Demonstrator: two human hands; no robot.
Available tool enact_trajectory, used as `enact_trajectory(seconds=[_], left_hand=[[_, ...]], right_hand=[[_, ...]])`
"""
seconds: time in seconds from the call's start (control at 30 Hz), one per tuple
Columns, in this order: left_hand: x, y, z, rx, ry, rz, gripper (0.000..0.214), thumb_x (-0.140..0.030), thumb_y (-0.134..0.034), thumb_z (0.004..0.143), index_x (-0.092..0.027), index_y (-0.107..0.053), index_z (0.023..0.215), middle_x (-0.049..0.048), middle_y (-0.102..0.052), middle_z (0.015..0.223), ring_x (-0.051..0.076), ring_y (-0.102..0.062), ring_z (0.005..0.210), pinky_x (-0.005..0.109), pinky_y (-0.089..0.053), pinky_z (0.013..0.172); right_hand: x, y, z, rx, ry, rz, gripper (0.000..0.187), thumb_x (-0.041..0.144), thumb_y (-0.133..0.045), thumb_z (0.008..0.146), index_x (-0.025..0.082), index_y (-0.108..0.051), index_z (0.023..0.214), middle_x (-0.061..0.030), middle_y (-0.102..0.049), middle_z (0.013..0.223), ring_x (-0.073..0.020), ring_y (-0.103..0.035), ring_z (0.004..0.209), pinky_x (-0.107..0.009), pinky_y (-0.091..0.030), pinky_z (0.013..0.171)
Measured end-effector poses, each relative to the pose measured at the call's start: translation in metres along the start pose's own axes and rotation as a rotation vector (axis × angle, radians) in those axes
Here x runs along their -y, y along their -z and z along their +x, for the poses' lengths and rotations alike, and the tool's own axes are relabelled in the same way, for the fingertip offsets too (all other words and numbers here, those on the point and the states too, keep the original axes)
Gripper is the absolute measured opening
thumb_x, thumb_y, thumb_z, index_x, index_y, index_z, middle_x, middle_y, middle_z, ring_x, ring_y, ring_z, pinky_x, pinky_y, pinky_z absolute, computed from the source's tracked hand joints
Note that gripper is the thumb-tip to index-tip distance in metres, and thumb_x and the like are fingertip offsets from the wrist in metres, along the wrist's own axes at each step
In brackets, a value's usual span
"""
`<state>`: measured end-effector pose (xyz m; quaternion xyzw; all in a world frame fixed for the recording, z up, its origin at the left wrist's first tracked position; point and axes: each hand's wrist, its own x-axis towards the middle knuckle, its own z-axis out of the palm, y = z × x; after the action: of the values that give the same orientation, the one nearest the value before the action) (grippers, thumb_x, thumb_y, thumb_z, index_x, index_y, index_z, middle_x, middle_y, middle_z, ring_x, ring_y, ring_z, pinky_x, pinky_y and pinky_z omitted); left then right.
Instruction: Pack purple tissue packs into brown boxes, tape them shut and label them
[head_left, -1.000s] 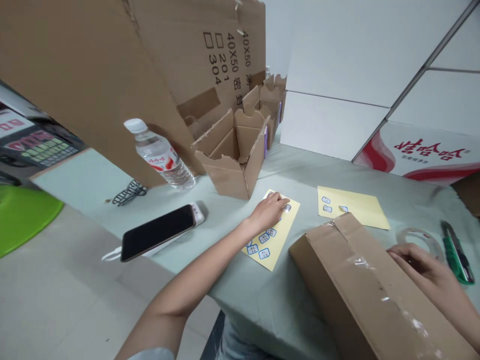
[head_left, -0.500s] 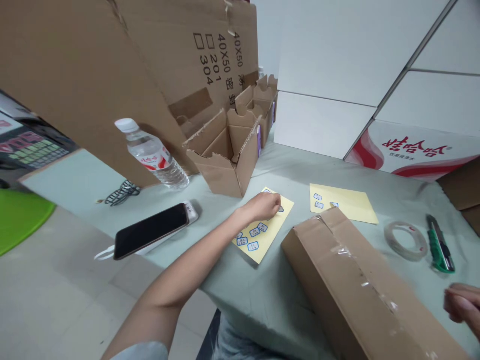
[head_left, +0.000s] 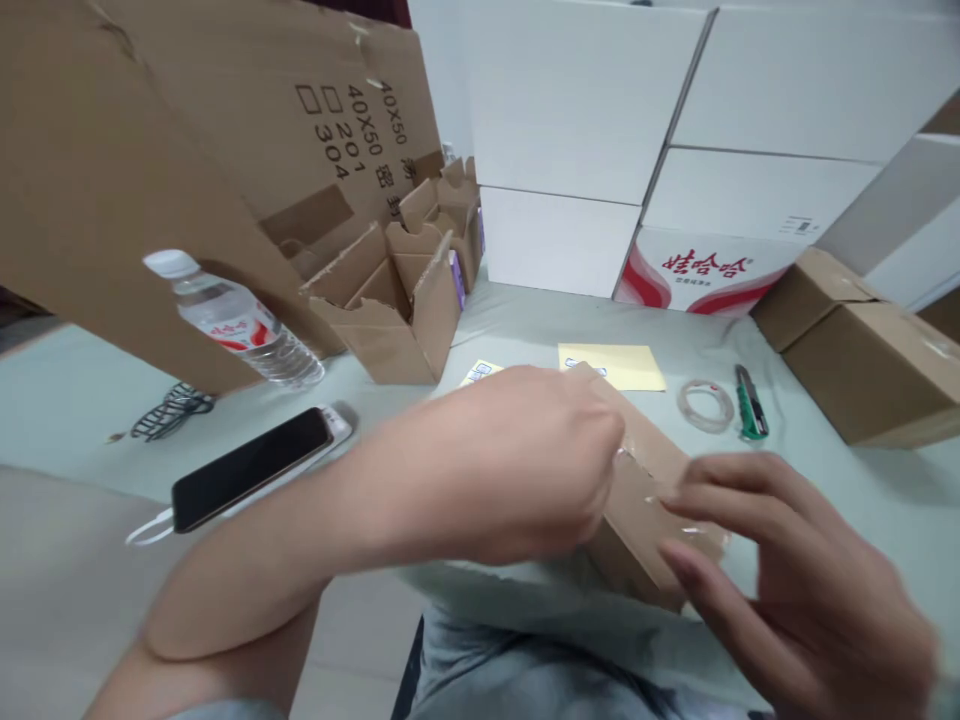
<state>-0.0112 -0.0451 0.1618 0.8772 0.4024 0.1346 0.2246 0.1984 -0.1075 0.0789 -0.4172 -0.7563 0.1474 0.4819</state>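
Note:
A long brown cardboard box, with clear tape along its seam, lies on the table in front of me. My left hand is raised over the box's left side, blurred, its fingers curled closed; whatever they may hold is hidden. Over the box's near right end, my right hand has its thumb and fingers apart, with nothing visible between them. Behind my left hand, only a corner of one yellow sticker sheet shows. A second yellow sheet with blue-edged labels lies beyond the box, partly covered.
A tape roll and a green utility knife lie to the right. Farther right sits another brown box. On the left are a phone, a water bottle and open cardboard boxes. White cartons stand behind.
My left hand has left the sticker sheet and come up over the box, closer to the camera. My right hand has moved in from the right edge and opened. The view has turned right.

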Motion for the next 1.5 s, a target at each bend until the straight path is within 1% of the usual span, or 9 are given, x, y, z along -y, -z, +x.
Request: enact_trajectory(seconds=[0.2,0.3,0.4,0.53,0.73,0.97,1.17,1.37,1.5], left_hand=[[-0.039,-0.017,0.005,0.031,-0.119,0.073,0.048,-0.012,-0.061,0.068,-0.025,-0.024,0.041,-0.0037,-0.035,0.041,0.018,-0.052,0.045,0.034,-0.048,0.072],[-0.050,-0.021,0.003,0.047,-0.086,0.102,0.032,-0.017,-0.056,0.073,-0.026,-0.043,0.046,-0.0029,-0.047,0.045,0.020,-0.058,0.052,0.034,-0.050,0.074],[-0.052,-0.041,-0.007,-0.167,-0.086,0.018,0.023,-0.022,-0.048,0.082,-0.027,-0.069,0.087,-0.0020,-0.064,0.066,0.022,-0.064,0.066,0.037,-0.053,0.079],[-0.032,-0.117,-0.022,-0.628,-0.184,-0.077,0.031,-0.034,-0.060,0.085,-0.030,-0.060,0.115,0.0060,-0.062,0.111,0.029,-0.061,0.108,0.045,-0.049,0.098],[0.006,-0.222,-0.020,-0.708,-0.055,0.171,0.069,-0.048,-0.071,0.080,-0.029,-0.037,0.137,0.0158,-0.018,0.152,0.040,-0.019,0.144,0.062,-0.026,0.114],[0.021,-0.209,-0.022,-0.619,-0.081,0.081,0.057,-0.028,-0.059,0.085,-0.027,-0.032,0.135,0.0143,-0.031,0.150,0.036,-0.017,0.148,0.062,-0.020,0.117],[0.028,-0.213,-0.024,-0.634,-0.110,0.068,0.055,-0.033,-0.058,0.086,-0.027,-0.033,0.135,0.0151,-0.028,0.153,0.037,-0.013,0.150,0.062,-0.016,0.117],[0.042,-0.226,-0.018,-0.776,-0.193,0.073,0.079,-0.059,-0.071,0.073,-0.027,-0.033,0.135,0.0177,-0.020,0.156,0.042,-0.009,0.149,0.067,-0.014,0.115],[0.043,-0.230,-0.014,-0.818,-0.166,0.091,0.074,-0.049,-0.074,0.075,-0.030,-0.034,0.133,0.0161,-0.023,0.155,0.039,-0.013,0.149,0.066,-0.018,0.115]], right_hand=[[0.012,-0.009,0.007,0.036,0.135,-0.110,0.009,0.017,-0.056,0.091,0.023,-0.057,0.084,-0.0030,-0.059,0.082,-0.0152,-0.057,0.073,-0.028,-0.048,0.062],[0.007,-0.003,-0.010,0.032,0.071,0.021,0.012,0.014,-0.057,0.090,0.022,-0.058,0.082,-0.0018,-0.056,0.080,-0.0138,-0.053,0.069,-0.027,-0.044,0.058],[-0.008,0.000,-0.036,-0.135,-0.021,0.219,0.011,0.012,-0.064,0.086,0.022,-0.063,0.081,-0.0016,-0.056,0.081,-0.0140,-0.054,0.073,-0.028,-0.044,0.061],[-0.044,-0.009,-0.081,-0.590,-0.263,0.555,0.005,0.018,-0.072,0.081,0.021,-0.068,0.078,0.0006,-0.058,0.072,-0.0116,-0.053,0.063,-0.024,-0.040,0.053],[-0.087,-0.040,-0.126,-0.659,-0.572,0.765,0.013,0.028,-0.074,0.079,0.019,-0.065,0.076,0.0036,-0.058,0.055,-0.0129,-0.059,0.051,-0.024,-0.046,0.051],[-0.083,-0.071,-0.131,-0.711,-0.638,0.845,0.024,0.037,-0.079,0.070,0.020,-0.062,0.071,0.0041,-0.060,0.061,-0.0120,-0.059,0.059,-0.026,-0.049,0.059],[-0.073,-0.090,-0.137,-0.587,-0.763,0.944,0.024,0.039,-0.075,0.075,0.019,-0.062,0.075,0.0075,-0.053,0.047,-0.0099,-0.051,0.036,-0.018,-0.031,0.032],[-0.077,-0.096,-0.133,-0.609,-0.803,0.926,0.033,0.046,-0.076,0.072,0.018,-0.059,0.077,0.0100,-0.049,0.045,-0.0072,-0.045,0.030,-0.016,-0.026,0.028],[-0.077,-0.101,-0.129,-0.594,-0.799,0.885,0.033,0.048,-0.073,0.073,0.018,-0.059,0.079,0.0099,-0.048,0.046,-0.0073,-0.043,0.030,-0.017,-0.026,0.028]])
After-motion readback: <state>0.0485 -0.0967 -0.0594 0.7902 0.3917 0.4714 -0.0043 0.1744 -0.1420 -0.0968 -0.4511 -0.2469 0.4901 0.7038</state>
